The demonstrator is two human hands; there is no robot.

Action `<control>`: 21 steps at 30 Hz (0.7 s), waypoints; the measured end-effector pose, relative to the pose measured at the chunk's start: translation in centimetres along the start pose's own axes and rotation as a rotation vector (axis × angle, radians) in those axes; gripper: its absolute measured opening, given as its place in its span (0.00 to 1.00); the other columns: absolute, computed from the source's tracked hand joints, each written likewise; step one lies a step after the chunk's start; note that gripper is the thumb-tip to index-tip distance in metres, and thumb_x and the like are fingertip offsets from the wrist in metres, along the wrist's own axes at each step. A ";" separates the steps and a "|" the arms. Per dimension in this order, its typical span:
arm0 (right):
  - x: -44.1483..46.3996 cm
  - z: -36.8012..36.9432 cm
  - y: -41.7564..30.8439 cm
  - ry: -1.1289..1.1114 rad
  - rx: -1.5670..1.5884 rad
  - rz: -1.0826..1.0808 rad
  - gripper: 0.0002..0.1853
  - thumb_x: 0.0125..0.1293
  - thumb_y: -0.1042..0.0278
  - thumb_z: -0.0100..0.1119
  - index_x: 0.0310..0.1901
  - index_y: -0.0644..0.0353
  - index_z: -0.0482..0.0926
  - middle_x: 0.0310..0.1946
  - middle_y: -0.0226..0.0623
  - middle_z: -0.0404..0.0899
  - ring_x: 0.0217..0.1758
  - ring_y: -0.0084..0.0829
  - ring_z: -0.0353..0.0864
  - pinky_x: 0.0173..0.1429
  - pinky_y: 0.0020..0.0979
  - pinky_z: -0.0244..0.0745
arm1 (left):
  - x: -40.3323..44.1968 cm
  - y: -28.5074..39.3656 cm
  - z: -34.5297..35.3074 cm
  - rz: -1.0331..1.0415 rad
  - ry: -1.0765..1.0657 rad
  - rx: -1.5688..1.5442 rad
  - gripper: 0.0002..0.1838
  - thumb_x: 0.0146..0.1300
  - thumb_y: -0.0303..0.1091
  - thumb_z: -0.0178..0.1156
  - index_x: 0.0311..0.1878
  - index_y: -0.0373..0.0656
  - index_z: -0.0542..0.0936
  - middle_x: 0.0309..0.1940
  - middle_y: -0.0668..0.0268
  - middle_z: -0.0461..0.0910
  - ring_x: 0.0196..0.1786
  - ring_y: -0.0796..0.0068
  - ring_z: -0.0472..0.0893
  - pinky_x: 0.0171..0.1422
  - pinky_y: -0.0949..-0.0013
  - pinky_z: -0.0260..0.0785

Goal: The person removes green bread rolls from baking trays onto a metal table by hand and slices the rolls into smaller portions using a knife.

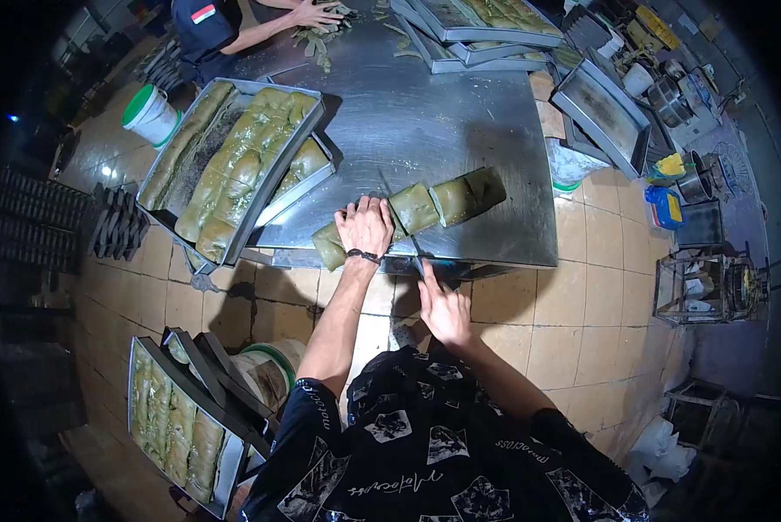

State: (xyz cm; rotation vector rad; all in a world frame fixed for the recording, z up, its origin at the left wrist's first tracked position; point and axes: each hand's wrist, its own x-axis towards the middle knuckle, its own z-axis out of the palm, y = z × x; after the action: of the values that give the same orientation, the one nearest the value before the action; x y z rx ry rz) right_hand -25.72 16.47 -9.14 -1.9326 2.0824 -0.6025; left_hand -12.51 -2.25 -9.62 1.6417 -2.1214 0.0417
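A long strip of green-topped bread [414,209] lies across the front edge of the metal table, cut crosswise into pieces. My left hand [366,230] presses down on its left part, fingers curled over the top and a dark band at the wrist. My right hand [445,311] grips a knife [410,228] at its handle, just off the table's front edge. The blade crosses the strip right beside my left fingers. Farther right, the end of the strip is in shadow.
The metal table [364,122] carries a tray of green bread [317,113] at left and stacked trays [495,35] at the back. Across it, a co-worker's hand [315,15] touches green scraps. More bread trays [175,418] stand low left. An oblong tray [606,113] leans at right.
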 end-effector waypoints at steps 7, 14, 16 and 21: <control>-2.5 0.4 1.7 0.251 -0.042 -0.164 0.25 0.71 0.66 0.62 0.69 0.59 0.77 0.18 0.44 0.79 0.15 0.41 0.77 0.22 0.44 0.73 | 0.0 0.0 0.5 0.023 0.013 0.012 0.16 0.75 0.42 0.52 0.40 0.45 0.86 0.41 0.62 0.85 0.45 0.58 0.83 0.54 0.49 0.67; 2.6 1.4 -0.8 -0.005 -0.128 -0.006 0.32 0.74 0.60 0.55 0.77 0.57 0.63 0.24 0.47 0.85 0.20 0.47 0.84 0.28 0.48 0.80 | -0.4 0.1 0.2 0.022 -0.006 0.024 0.16 0.74 0.40 0.52 0.39 0.44 0.86 0.40 0.62 0.84 0.44 0.58 0.83 0.54 0.48 0.66; -0.3 -0.5 -0.6 -0.011 -0.150 -0.018 0.30 0.73 0.62 0.57 0.74 0.57 0.68 0.24 0.46 0.85 0.17 0.40 0.82 0.25 0.43 0.79 | -0.3 0.2 0.9 0.021 0.025 0.046 0.16 0.74 0.40 0.52 0.39 0.44 0.86 0.40 0.61 0.84 0.44 0.58 0.83 0.55 0.48 0.66; -2.9 1.1 1.7 0.111 -0.239 -0.145 0.29 0.70 0.65 0.59 0.72 0.59 0.71 0.23 0.46 0.83 0.17 0.38 0.80 0.24 0.42 0.75 | -0.4 0.4 0.3 0.032 -0.025 -0.013 0.16 0.74 0.40 0.52 0.39 0.43 0.86 0.41 0.61 0.84 0.47 0.57 0.82 0.58 0.48 0.65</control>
State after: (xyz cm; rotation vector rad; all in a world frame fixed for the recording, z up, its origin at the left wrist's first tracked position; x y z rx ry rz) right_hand -26.46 19.25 -11.13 -2.2446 2.1813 -0.5199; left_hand -12.88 -1.91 -9.97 1.6091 -2.1620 0.0166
